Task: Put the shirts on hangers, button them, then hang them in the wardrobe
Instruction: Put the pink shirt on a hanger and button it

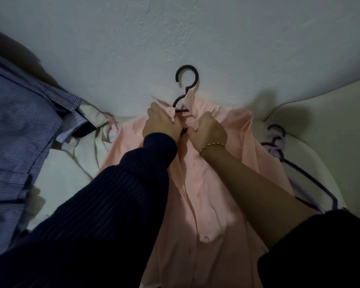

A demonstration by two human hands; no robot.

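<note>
One pink shirt (208,196), centre of frame, lies front-up on a pale padded surface (56,173). It runs from the wall (195,34) down to the lower edge. One dark hanger (187,76) sits inside it, with the hook sticking out above the collar against the wall.

Two hands are at the collar, close together just below the hook. The left hand (162,123) comes out of a dark ribbed sleeve, fingers curled and pinching the left collar edge. The right hand (209,130) has a bare forearm and one gold bead bracelet (211,146). Its fingers are clenched on the right side of the shirt's front opening. Below the hands the front looks closed, small buttons down the middle.

One striped blue shirt (19,121) is heaped at the left edge of the frame. A pale crumpled cloth (89,115) lies between it and the pink shirt.

Spare hangers (279,146) are stacked at right, partly under the pink shirt's edge. At least two: one dark, one lilac. I cannot tell the exact count.
</note>
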